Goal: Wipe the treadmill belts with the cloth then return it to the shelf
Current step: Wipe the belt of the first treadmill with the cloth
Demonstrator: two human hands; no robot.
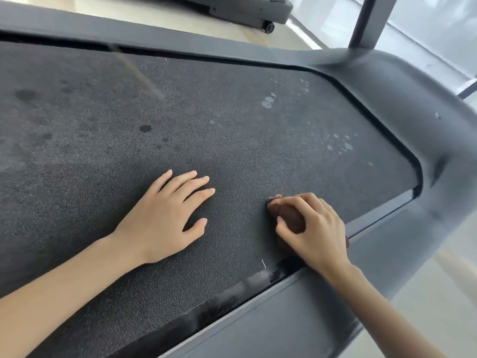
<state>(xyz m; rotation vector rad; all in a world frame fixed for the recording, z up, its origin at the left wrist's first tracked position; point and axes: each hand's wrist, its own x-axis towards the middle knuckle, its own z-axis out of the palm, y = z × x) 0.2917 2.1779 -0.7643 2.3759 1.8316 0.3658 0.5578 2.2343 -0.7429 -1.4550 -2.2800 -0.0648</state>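
A dark textured treadmill belt [180, 112] fills most of the view, with pale smudges toward its right end and dark spots at the left. My left hand [167, 213] rests flat on the belt, fingers spread. To its right my right hand [312, 228] grips a bunched brown cloth [290, 218] and presses it on the belt near the near side rail. Most of the cloth is hidden under the fingers.
The grey treadmill frame [413, 104] curves round the belt's right end, with a side rail [296, 306] along the near edge. An upright post [366, 21] rises at the top right. Another treadmill's base with a wheel [269, 27] stands on the pale floor behind.
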